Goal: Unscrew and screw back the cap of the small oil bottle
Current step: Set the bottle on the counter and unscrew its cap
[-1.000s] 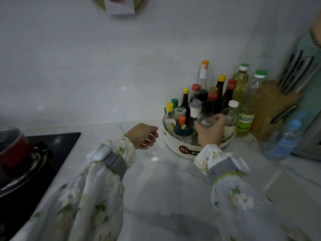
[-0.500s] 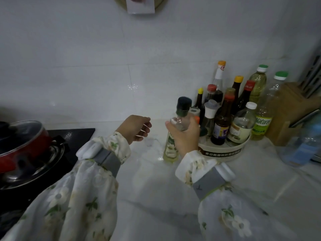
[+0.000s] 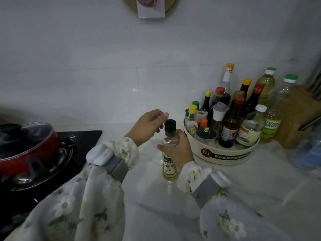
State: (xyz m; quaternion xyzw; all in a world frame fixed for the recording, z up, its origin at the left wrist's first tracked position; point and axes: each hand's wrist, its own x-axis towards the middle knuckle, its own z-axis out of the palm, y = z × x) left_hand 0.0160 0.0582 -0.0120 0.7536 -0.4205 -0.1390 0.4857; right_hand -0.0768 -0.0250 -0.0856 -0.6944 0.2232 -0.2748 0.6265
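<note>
The small oil bottle (image 3: 169, 166) stands upright on the white counter in the middle of the view, with a green olive label and yellow oil in its lower part. My right hand (image 3: 178, 148) is wrapped around its shoulder and neck. Its black cap (image 3: 170, 125) sits on top. My left hand (image 3: 149, 126) hovers just left of the cap, fingers curled and apart, fingertips close beside it; whether they touch it I cannot tell.
A round white turntable tray (image 3: 224, 153) full of several sauce bottles stands right of the bottle. Two green-capped oil bottles (image 3: 272, 119) and a wooden knife block (image 3: 295, 119) stand beyond. A red lidded pot (image 3: 26, 145) sits on the black hob (image 3: 83, 138) at left.
My right hand lifted the small bottle out of the tray and set it on the counter to the left. My left hand rose and came up beside the cap.
</note>
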